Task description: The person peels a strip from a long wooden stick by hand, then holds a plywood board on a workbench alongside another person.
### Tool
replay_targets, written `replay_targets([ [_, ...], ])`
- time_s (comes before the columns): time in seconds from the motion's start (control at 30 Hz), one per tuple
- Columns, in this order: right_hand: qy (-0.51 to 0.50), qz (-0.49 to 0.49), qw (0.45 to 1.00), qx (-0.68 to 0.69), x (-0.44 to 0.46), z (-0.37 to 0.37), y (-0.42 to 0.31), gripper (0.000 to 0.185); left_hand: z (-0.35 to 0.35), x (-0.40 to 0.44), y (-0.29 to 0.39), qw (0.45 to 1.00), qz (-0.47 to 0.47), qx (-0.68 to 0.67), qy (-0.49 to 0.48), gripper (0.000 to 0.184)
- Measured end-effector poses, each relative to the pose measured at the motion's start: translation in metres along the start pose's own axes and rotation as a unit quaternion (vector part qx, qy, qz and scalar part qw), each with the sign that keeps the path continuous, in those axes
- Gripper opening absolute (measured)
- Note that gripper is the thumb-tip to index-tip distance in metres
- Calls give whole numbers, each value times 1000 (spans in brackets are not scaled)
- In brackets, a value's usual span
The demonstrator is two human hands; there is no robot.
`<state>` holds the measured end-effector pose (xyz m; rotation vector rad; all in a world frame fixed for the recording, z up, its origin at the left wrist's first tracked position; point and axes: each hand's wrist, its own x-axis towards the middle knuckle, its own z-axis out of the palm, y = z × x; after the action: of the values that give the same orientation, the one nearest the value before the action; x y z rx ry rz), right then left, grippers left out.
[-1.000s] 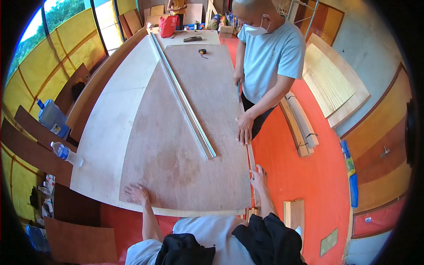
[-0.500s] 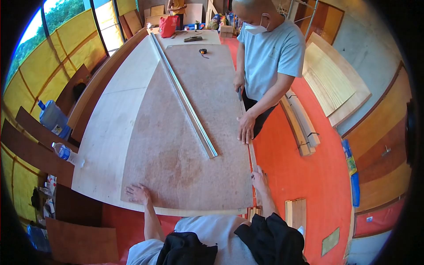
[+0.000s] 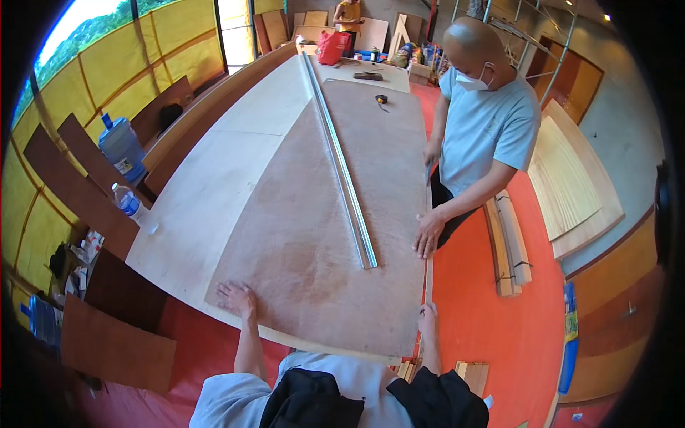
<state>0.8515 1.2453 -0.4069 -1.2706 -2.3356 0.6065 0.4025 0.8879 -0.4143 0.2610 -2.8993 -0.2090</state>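
Note:
A large brown plywood sheet lies over a paler board. My left hand rests flat on its near left corner, fingers spread. At the right edge, my right hand is closed around the near end of a thin wooden strip running along the sheet's side. Its fingertips are partly hidden. Farther up that edge, a co-worker presses one hand on the border. The co-worker's other hand holds a narrow tool, its kind unclear.
A long metal bar lies across the sheet. Beyond it are a tape measure, a hand plane and a red bag. Bottles stand along the left. Bundled timber lies on the red floor; another person stands behind.
My view has swung left, so the scene sits farther right and lower. My left hand stays flat on the sheet, and my right hand stays at the strip's end.

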Motion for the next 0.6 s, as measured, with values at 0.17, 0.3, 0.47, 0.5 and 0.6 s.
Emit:
replay_targets([
  [0.17, 4, 24, 1000, 5, -2, -1, -6, 8, -3, -1, 0, 1000, -1, -15, -19, 55],
  [0.3, 9, 42, 999, 9, -5, -4, -8, 11, -6, 0, 2, 999, -7, -1, -45, 55],
  [0.47, -16, 78, 997, -10, -4, -13, -22, 13, 3, 0, 2, 1000, -2, 3, -23, 53],
  [0.5, -20, 89, 996, -4, -5, -13, -23, 14, 0, 1, 3, 1000, -4, 5, -31, 53],
  [0.6, 8, 67, 998, 16, -7, -11, -23, 14, 15, 5, -3, 1000, 6, 12, -7, 52],
])
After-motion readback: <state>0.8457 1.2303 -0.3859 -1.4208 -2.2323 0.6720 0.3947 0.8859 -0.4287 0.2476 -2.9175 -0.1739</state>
